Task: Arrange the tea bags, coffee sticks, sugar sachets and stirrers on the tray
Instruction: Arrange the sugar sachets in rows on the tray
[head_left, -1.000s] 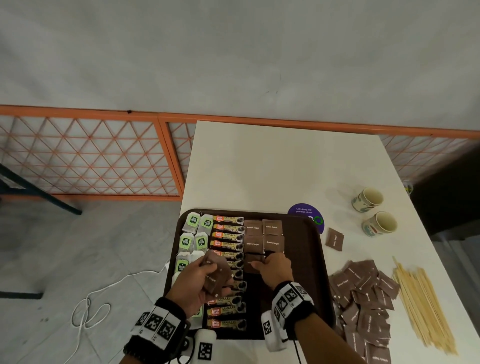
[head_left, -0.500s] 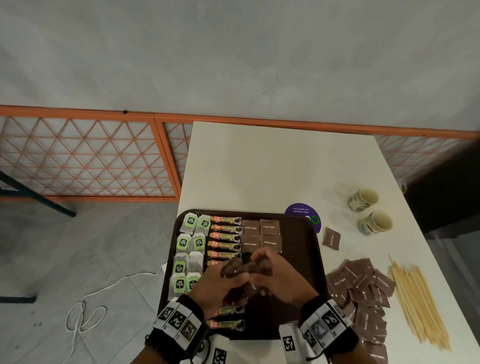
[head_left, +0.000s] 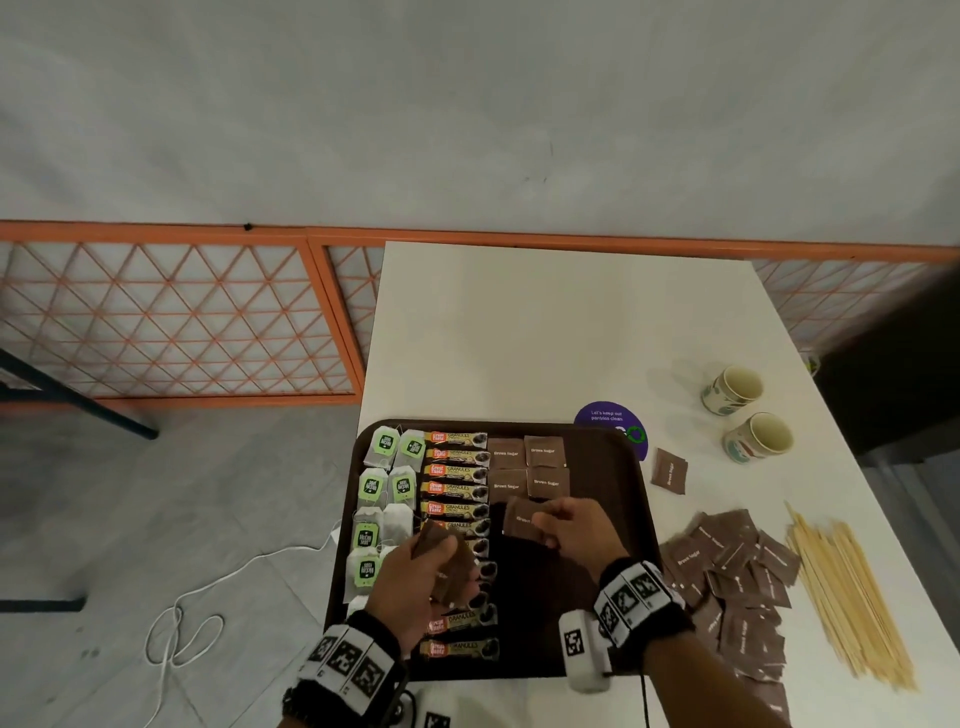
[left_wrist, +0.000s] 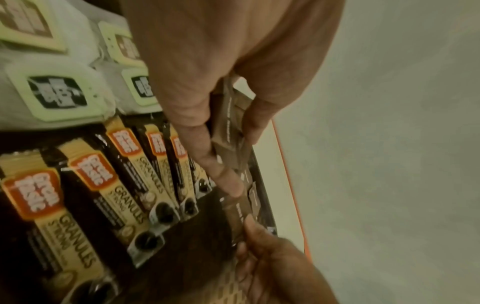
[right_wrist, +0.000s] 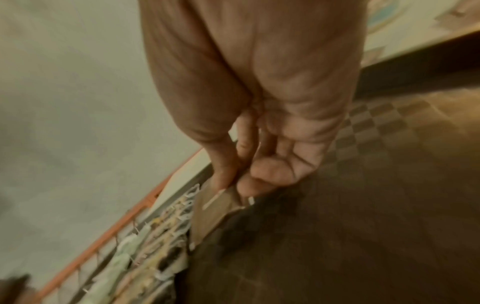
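A dark brown tray (head_left: 621, 561) holds two columns of tea bags (head_left: 384, 486), a column of coffee sticks (head_left: 457, 488) and placed brown sugar sachets (head_left: 530, 467). My left hand (head_left: 415, 587) hovers over the coffee sticks and grips a small stack of brown sachets (head_left: 447, 566), also seen as the held stack (left_wrist: 228, 127). My right hand (head_left: 576, 527) pinches one brown sachet (head_left: 519, 519) just below the placed sachets, low over the tray; the pinched sachet (right_wrist: 210, 214) shows in the right wrist view. Wooden stirrers (head_left: 847, 597) lie on the table at right.
A heap of loose brown sachets (head_left: 727, 587) lies right of the tray, one lone sachet (head_left: 670, 470) farther back. Two paper cups (head_left: 748, 415) and a purple round sticker (head_left: 613, 421) sit behind. The white table (head_left: 545, 322) ends at left; an orange railing stands beyond.
The hands met over the tray's middle, and the right hand took one sachet from the left hand's stack. They have since parted; the right hand now carries it toward the placed sachets.
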